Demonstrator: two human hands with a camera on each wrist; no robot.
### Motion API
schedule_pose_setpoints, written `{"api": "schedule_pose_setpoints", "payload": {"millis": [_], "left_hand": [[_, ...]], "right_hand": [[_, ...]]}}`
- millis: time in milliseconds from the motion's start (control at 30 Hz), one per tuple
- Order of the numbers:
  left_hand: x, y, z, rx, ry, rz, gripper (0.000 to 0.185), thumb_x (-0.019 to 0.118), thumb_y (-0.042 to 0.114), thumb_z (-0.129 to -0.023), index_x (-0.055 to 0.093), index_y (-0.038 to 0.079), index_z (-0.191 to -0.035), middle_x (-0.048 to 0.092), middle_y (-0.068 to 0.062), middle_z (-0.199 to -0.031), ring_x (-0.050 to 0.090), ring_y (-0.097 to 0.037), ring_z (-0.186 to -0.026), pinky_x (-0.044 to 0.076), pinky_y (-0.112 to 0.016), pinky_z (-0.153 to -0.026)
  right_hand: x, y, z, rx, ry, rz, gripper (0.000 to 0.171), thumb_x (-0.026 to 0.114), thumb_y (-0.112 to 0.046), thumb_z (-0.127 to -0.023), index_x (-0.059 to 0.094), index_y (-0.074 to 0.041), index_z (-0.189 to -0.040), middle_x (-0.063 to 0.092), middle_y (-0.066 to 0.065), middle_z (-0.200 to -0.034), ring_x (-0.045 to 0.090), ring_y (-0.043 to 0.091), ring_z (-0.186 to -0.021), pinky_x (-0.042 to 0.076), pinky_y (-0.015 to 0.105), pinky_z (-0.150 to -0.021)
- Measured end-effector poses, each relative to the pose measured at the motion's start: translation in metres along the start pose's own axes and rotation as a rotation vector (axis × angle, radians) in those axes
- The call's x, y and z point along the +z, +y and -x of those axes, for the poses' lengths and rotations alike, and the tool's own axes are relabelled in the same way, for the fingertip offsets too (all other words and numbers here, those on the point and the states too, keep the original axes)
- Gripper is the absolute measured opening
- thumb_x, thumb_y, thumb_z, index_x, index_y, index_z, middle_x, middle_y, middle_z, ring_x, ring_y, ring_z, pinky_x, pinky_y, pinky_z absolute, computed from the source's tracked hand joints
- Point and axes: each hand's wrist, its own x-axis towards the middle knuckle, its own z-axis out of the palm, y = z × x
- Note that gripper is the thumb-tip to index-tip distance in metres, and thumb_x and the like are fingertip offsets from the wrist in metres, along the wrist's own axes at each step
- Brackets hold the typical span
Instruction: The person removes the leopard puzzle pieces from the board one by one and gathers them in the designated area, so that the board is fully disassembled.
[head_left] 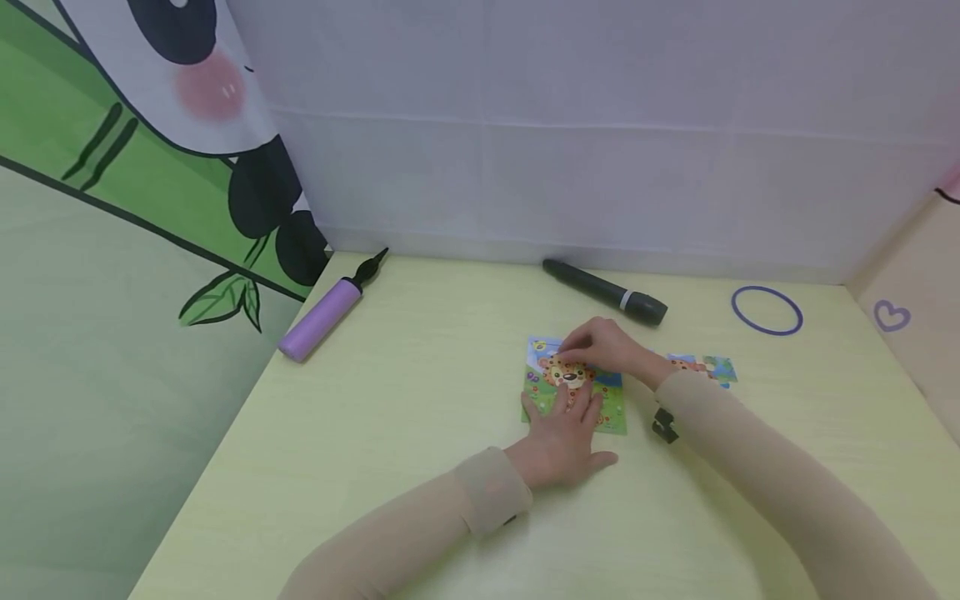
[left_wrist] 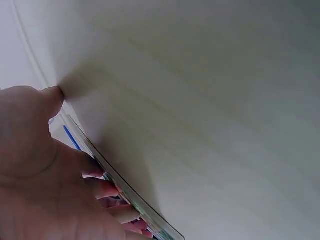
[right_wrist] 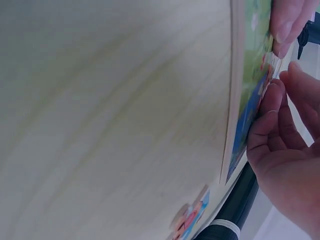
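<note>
A small jigsaw puzzle with a cartoon leopard lies in a flat tray on the table. My left hand rests on its lower part with the fingers spread and the thumb out to the right. Over the upper part, my right hand pinches a puzzle piece between curled fingers and thumb; most of that piece is hidden. In the right wrist view, the right fingertips meet the puzzle's surface beside the left fingers. Loose puzzle pieces lie to the right, partly behind the right sleeve.
A dark microphone-shaped object lies behind the puzzle. A purple hand pump is at the table's left edge, and a blue ring at the back right. By the right sleeve is a small black object. A white cloth hangs behind.
</note>
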Motion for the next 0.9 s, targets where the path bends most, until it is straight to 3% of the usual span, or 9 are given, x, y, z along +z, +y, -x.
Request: {"api": "schedule_pose_setpoints", "payload": {"millis": [367,600,900], "left_hand": [[0.0004,0.0002,0.0027,0.008,0.078,-0.029,0.084,0.033,0.072,-0.089,0.022,0.019,-0.153,0.012,-0.003,-0.158,0.017,-0.035,-0.139,0.025,-0.073,-0.091],[-0.0008,-0.0001,0.0041,-0.034,0.073,-0.013,0.083,0.034,0.074,-0.087,0.020,0.027,-0.154,0.015,-0.012,-0.156,0.018,-0.033,-0.139,0.023,-0.069,-0.097],[-0.0006,-0.0014,0.0072,-0.025,0.085,-0.016,0.081,0.034,0.074,-0.088,0.022,0.027,-0.153,0.015,-0.013,-0.156,0.020,-0.032,-0.139,0.024,-0.068,-0.096]], "right_hand": [[0.0017,-0.0012,-0.0014,0.015,-0.017,0.008,0.014,0.072,-0.023,-0.088,0.077,-0.013,-0.096,0.071,-0.003,-0.091,0.062,0.014,-0.087,0.048,0.035,-0.077],[0.0027,-0.0024,-0.0011,0.009,-0.021,0.007,0.014,0.072,-0.025,-0.087,0.077,-0.014,-0.094,0.071,-0.005,-0.090,0.062,0.013,-0.086,0.048,0.034,-0.075],[0.0033,-0.0018,-0.0017,0.006,-0.029,-0.003,0.015,0.072,-0.027,-0.087,0.078,-0.014,-0.093,0.071,-0.005,-0.088,0.060,0.012,-0.076,0.047,0.031,-0.064]]}}
